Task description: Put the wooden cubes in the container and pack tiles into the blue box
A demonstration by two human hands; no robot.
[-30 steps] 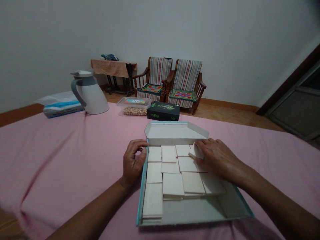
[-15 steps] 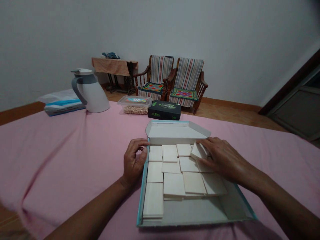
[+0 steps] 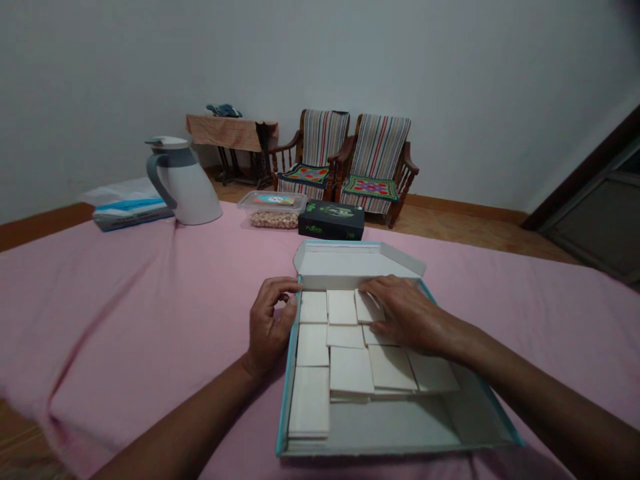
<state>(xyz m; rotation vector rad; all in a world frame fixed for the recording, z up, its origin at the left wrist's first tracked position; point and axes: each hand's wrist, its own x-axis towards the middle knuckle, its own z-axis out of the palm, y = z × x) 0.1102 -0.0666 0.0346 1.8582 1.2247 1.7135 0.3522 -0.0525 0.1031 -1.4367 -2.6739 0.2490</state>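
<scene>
A shallow cardboard box (image 3: 395,427) with blue edges lies on the pink cloth, its white flap raised at the far side. Pale square wooden tiles (image 3: 345,370) fill its far and left parts in uneven rows. My left hand (image 3: 273,320) is curled at the box's left wall, fingertips on the rim near the far corner. Inside the far row, my right hand (image 3: 413,317) grips one wooden tile (image 3: 369,308) between thumb and fingers, beside another in that row. The hand hides the tiles under it on the right.
Beyond the box sit a black box (image 3: 331,220), a clear plastic tub (image 3: 274,212) of small beige pieces, a white and grey jug (image 3: 187,187) and a blue-white packet (image 3: 133,212). Two wooden armchairs (image 3: 373,160) and a cloth-covered table (image 3: 225,130) stand by the wall.
My right hand has moved left along the far row with a tile, which now lies flatter there instead of tilted. My left hand stays at the box's left wall.
</scene>
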